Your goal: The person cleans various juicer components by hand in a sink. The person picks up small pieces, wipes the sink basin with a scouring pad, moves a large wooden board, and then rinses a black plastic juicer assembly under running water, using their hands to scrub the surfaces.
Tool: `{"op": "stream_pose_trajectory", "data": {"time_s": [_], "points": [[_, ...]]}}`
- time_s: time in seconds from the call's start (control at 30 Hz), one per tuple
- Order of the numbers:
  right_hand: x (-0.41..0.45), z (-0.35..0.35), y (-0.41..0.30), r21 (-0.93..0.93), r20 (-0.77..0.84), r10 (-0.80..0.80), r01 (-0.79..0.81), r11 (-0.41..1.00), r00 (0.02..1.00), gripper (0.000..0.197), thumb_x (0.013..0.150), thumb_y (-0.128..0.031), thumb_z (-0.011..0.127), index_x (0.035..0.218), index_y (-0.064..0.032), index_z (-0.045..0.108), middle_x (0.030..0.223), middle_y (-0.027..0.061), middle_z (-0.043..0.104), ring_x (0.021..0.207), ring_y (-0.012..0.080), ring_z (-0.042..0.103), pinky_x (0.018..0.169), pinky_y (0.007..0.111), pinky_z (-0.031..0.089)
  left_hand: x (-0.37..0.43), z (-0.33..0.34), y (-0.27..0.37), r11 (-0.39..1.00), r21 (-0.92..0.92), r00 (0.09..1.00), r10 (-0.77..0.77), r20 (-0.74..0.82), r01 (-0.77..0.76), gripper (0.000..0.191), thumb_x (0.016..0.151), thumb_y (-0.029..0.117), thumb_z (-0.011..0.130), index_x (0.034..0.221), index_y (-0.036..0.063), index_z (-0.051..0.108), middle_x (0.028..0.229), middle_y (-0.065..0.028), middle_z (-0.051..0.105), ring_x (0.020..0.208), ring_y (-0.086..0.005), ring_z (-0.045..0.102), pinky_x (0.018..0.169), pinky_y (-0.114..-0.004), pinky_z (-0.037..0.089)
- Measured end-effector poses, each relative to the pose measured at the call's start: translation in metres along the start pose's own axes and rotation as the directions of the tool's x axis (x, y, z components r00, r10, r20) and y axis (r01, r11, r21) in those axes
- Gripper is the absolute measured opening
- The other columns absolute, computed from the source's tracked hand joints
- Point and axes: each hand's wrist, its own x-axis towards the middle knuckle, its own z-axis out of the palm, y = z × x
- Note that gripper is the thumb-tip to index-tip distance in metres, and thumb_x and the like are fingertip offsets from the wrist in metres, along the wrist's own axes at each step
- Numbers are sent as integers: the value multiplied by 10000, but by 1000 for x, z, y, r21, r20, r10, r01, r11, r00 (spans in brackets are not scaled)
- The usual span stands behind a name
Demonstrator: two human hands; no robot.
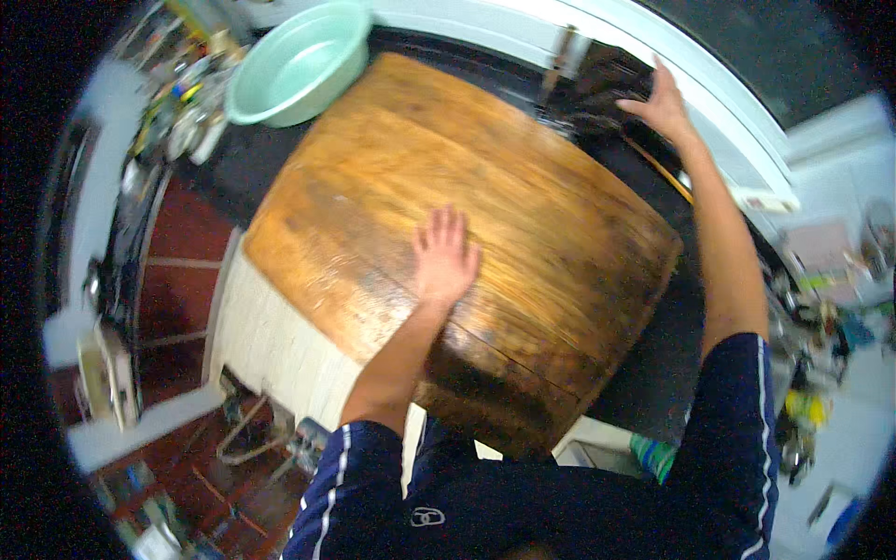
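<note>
A large wooden board (518, 210) with a worn, shiny surface lies on a dark countertop in front of me. My left hand (446, 259) rests palm down near the board's middle, fingers spread, holding nothing. Beyond the board's far right edge, my right hand (661, 105) reaches out with its thumb and fingers apart, next to a crumpled dark bag-like item (609, 80). Just left of that item stands a brown stick or handle (558, 63), blurred. A thin wooden stick (659, 170) lies below my right hand, partly hidden by the forearm.
A mint-green plastic basin (297, 66) stands at the board's far left corner. Blurred utensils (192, 112) cluster farther left. A white ledge (735, 133) runs behind the counter (644, 364). A white long object (766, 201) lies by the ledge, and more clutter fills the right side.
</note>
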Motion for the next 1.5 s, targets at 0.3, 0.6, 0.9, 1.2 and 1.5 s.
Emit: {"op": "stream_pose_trajectory", "data": {"time_s": [0.3,0.6,0.9,1.2,1.5], "points": [[-19,2,-28,-73,16,105,-104,992,994,518,638,-309,691,1007,-63,424,868,155,575,833,316,554,679,400,441,-7,4,-4,999,-33,996,-11,-87,9,549,807,364,388,1249,50,308,1323,-143,253,1238,-309,190,999,-469,114],[-80,-144,17,-52,-139,-66,59,997,988,485,674,-336,659,1022,-66,456,888,128,570,798,278,564,688,359,443,1,6,-2,997,-53,998,-50,31,51,550,804,384,438,1269,128,299,1353,-69,214,1253,-262,164,996,-450,154],[-248,-280,52,57,-80,262,-258,964,962,377,699,-166,665,979,21,495,925,104,538,838,180,508,778,280,388,33,-42,-136,992,-116,988,-72,-140,55,664,739,350,572,1283,123,265,1332,-182,200,1201,-362,239,967,-407,263],[-340,-278,39,-559,-91,339,-329,761,937,410,714,-209,653,1036,-29,473,892,158,569,775,277,553,701,316,428,164,-102,-294,999,-32,924,-20,-382,8,695,726,209,577,1307,141,200,1310,-244,204,1206,-384,220,984,-398,241],[-359,-277,11,-420,-275,549,-613,669,789,456,694,-220,678,1044,-25,460,886,149,571,737,239,545,687,308,427,242,-39,-397,909,-414,965,-141,-222,37,625,711,220,586,1233,3,319,1229,-245,338,1149,-333,336,940,-348,281]]}}
